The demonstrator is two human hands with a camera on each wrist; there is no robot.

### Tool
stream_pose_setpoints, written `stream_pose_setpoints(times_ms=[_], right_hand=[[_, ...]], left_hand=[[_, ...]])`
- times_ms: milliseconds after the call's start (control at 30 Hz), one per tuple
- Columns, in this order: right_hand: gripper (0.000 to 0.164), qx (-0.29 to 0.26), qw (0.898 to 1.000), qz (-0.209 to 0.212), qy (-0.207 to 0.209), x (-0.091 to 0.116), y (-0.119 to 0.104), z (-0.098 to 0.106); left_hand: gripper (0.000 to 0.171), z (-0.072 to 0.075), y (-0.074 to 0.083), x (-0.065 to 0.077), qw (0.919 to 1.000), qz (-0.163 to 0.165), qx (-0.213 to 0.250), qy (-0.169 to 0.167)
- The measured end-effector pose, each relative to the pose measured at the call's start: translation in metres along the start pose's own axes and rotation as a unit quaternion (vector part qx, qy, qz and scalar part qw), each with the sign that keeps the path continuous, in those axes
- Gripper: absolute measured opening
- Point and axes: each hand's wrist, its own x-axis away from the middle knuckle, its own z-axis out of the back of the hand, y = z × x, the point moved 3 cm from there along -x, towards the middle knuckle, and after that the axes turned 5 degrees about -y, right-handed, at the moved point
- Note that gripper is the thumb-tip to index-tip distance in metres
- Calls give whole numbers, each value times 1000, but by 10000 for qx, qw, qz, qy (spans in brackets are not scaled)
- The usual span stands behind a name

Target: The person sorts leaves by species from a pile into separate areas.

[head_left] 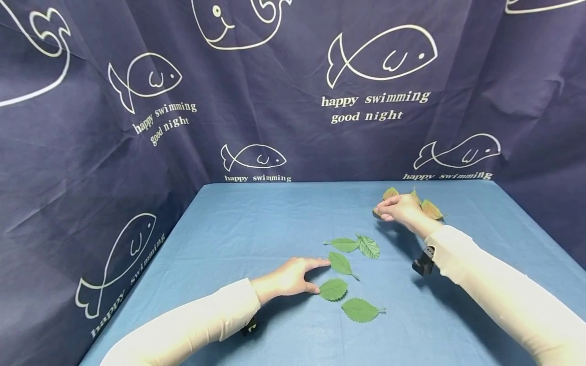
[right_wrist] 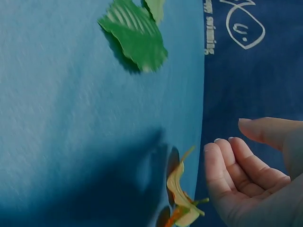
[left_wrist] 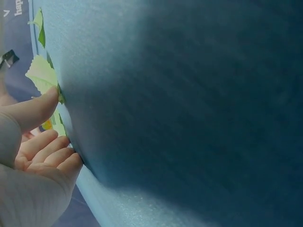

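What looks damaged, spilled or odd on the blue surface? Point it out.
Nothing looks spilled. The brown-patched leaves by the right hand could look damaged, though that may be their colouring. Among the green leaves, the striped leaf stands out; others look plain.

Navy fabric (head_left: 284, 109) printed with white fish (head_left: 382, 53) hangs behind a blue-covered table (head_left: 229, 218).

Repeated white "happy swimming" (head_left: 397, 97) and "good night" (head_left: 384, 116) lettering on the navy curtain (head_left: 293, 101)
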Motion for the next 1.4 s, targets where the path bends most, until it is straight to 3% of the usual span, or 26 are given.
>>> stream_pose_setpoints(times_ms=[167,467,900,1133,1400], right_hand=[[38,373,9990,-135,-209,4,1,-10],[39,462,9975,-22,-525,9,-1,-26],[40,789,9935,-56,-823,22,-1,-38],[38,1250,9875,-80,-960,28,4,-46],[40,1272,9859,-196,-1070,32,2,-48]], left_hand=[[67,-1,0,0,10000,-20,-1,-2],[68,-2,-2,1,10000,38,70,-2],[67,-2,-6,2,9998,-93,-174,-18],[68,-4,-8,3,9998,-83,-162,-54],[67,-2,-7,4,9997,-136,-208,-14]])
